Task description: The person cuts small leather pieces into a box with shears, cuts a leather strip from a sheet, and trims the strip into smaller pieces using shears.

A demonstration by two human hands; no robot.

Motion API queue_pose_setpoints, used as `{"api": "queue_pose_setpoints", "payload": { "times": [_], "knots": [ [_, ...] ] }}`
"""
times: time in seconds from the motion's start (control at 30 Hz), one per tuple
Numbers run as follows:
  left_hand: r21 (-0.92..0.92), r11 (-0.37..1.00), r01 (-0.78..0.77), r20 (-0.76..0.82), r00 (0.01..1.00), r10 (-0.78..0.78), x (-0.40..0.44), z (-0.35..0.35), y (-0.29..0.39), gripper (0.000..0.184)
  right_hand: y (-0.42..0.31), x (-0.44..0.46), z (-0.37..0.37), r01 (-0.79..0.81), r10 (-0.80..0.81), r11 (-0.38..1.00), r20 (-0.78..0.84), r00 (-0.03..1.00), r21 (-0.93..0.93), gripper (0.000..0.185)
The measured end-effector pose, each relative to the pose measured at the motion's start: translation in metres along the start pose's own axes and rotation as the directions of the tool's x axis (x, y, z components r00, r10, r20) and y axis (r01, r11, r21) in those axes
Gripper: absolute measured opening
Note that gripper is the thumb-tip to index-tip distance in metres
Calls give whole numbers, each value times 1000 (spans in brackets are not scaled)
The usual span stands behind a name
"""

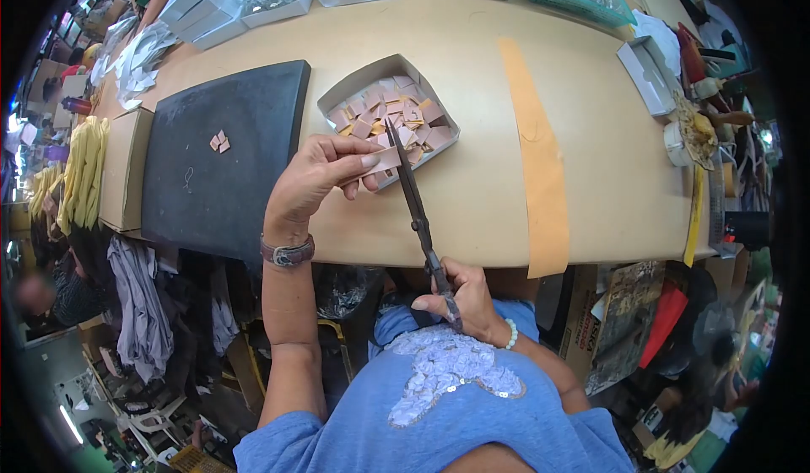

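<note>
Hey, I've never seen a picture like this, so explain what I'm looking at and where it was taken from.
There is no machine here, just one person's bare hands. The single picture comes from a camera worn on the person's head, looking forward and down.

The left hand holds a small pinkish-beige strip. The right hand grips a pair of long dark scissors, with the blades at the strip; whether they are cutting into it, I can't tell.

On the light tan tabletop, just beyond them, sits a shallow whitish cardboard box full of little pinkish, orange-edged pieces. To its left lies a flat black board; to its right, a long flat orange band.
</note>
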State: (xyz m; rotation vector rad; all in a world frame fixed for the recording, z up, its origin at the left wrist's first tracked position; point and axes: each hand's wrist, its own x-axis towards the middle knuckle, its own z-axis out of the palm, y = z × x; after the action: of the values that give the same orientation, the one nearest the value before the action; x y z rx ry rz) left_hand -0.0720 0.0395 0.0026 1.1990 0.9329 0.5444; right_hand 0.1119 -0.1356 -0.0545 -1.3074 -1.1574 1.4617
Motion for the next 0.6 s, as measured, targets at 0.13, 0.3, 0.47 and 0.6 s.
{"api": "queue_pose_setpoints", "payload": {
  "times": [0.13,0.3,0.47,0.6],
  "knots": [
    [-25,1000,0,-61,998,-1,1,2,-1,27,0,0,3,-96,97,995,-48,994,28,45],
    [-64,995,-80,-73,994,75,7,-1,-5,30,1,-3,-3,-95,93,993,33,995,76,44],
    [-26,996,-83,-97,992,80,8,10,2,29,-2,-8,-6,-43,45,999,68,997,-25,45],
    [-27,998,-55,-110,993,51,7,11,1,30,-1,-7,-4,-66,66,998,33,997,8,47]
  ]
}}
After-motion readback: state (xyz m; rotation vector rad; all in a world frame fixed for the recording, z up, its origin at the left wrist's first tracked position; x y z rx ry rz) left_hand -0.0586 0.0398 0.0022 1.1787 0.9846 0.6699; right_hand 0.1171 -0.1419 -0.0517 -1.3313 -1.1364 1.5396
